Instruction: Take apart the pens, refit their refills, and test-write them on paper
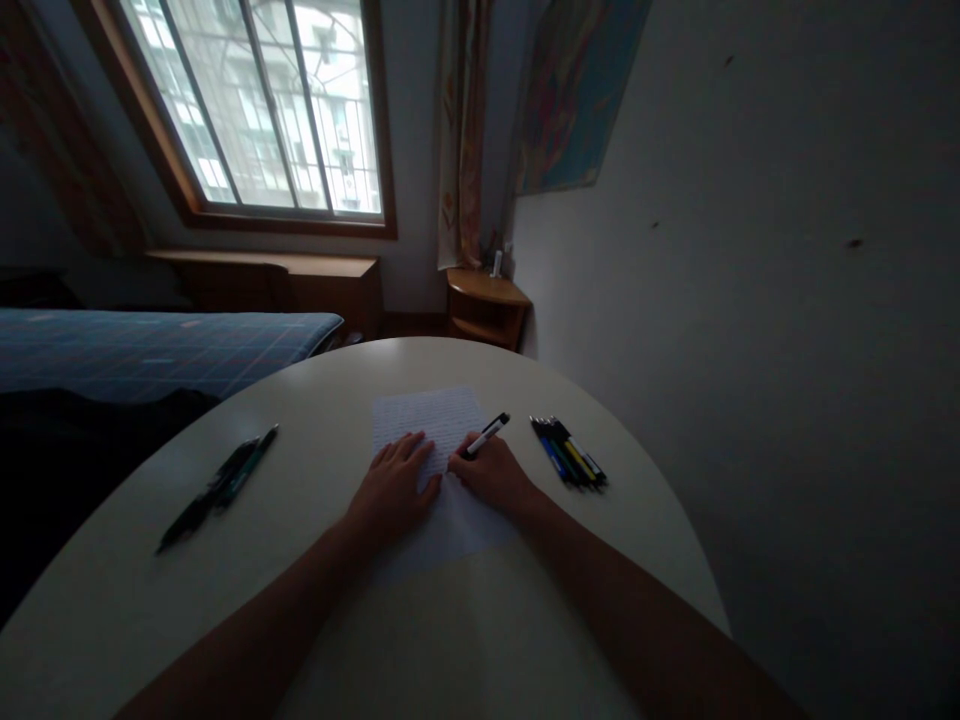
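Note:
A sheet of paper lies on the round white table, its upper part covered in lines of handwriting. My left hand rests flat on the paper's left side, fingers spread and pointing away from me. In my right hand is a black-and-white pen, pinched between thumb and fingers. Its upper end leans to the right; the tip is by the paper's middle, mostly hidden by my fingers. Right of that hand, several pens lie side by side, with blue, green and yellow among their colours.
More dark pens lie in a loose bunch on the table's left side. A bed with a blue checked cover stands beyond the left edge. A wall runs along the right. A corner shelf and a window are farther back.

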The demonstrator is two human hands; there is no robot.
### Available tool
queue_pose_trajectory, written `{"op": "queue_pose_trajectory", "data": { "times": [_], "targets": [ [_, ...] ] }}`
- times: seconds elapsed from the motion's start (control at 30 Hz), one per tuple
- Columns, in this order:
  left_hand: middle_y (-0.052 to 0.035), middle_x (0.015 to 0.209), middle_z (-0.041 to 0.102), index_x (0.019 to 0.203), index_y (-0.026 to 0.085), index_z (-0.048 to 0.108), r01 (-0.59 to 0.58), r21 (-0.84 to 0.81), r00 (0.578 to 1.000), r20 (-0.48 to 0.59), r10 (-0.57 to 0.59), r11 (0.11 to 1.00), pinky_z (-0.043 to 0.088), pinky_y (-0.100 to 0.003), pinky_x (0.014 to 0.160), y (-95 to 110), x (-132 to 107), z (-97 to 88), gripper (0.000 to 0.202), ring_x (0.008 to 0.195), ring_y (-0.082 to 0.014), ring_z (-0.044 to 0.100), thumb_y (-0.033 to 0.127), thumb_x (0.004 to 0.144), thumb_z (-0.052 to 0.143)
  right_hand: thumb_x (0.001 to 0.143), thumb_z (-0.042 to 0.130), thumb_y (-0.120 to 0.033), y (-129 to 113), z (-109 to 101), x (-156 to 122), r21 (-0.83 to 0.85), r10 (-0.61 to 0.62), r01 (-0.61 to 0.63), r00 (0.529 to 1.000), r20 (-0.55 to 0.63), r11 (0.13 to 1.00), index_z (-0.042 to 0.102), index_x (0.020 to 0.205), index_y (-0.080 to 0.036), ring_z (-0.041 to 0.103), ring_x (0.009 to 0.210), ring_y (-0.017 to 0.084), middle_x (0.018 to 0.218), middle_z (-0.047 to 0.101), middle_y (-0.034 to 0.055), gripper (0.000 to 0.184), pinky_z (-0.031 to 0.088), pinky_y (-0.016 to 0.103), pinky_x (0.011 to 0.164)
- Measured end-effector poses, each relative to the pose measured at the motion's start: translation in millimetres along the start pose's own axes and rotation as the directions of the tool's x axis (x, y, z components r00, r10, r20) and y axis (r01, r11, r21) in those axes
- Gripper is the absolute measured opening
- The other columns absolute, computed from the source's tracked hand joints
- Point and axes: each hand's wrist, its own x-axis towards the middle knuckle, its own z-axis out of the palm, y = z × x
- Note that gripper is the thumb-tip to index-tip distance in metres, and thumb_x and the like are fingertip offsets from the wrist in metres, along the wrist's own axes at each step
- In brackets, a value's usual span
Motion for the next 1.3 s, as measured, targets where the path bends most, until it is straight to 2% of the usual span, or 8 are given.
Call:
{"op": "queue_pose_trajectory", "data": {
  "times": [0.2,0.4,0.97,1.3],
  "targets": [
    [-0.0144,0.146,0.046,0.134,0.015,0.052,-0.001,0.009,1.0,0.008,0.001,1.0,0.031,-0.048,0.113,-0.3,0.1,0.4,0.05,0.136,-0.0289,0.041,0.038,0.09,0.048,0.073,0.059,-0.019,-0.9,-1.6,0.9,-0.024,-0.051,0.051,0.999,0.009,0.998,0.053,0.063,-0.018,0.05,0.053,0.01,0.055,0.057,-0.0028,0.012,0.035,0.021,0.054],
    [-0.0138,0.146,0.046,0.134,0.013,0.052,-0.002,0.043,1.0,0.031,0.0,0.999,0.031,-0.047,0.113,0.6,0.0,-1.5,0.05,0.136,-0.0289,0.04,0.037,0.09,0.047,0.072,0.058,-0.018,-2.2,-1.3,0.8,0.017,-0.003,0.003,1.0,0.017,1.0,0.054,0.065,-0.018,0.049,0.051,0.01,0.052,0.055,-0.0035,0.008,0.034,0.021,0.053],
    [-0.0143,0.146,0.046,0.133,0.016,0.052,0.011,-0.013,1.0,0.001,-0.011,1.0,0.03,-0.048,0.113,0.1,-0.7,-0.3,0.049,0.136,-0.0285,0.04,0.037,0.089,0.048,0.072,0.059,-0.018,-0.8,-0.6,1.3,0.0,-0.043,0.043,0.999,-0.006,0.999,0.053,0.063,-0.018,0.05,0.052,0.01,0.055,0.058,-0.0031,0.01,0.036,0.021,0.054],
    [-0.0147,0.146,0.046,0.133,0.015,0.052,0.014,-0.016,1.0,0.01,-0.014,1.0,0.03,-0.049,0.113,1.7,-0.1,-1.4,0.049,0.136,-0.029,0.04,0.037,0.089,0.048,0.075,0.059,-0.021,1.2,0.2,1.8,0.011,0.027,-0.026,1.0,-0.008,1.0,0.057,0.068,-0.017,0.054,0.051,0.011,0.053,0.059,-0.0025,0.008,0.037,0.021,0.052]
  ]
}}
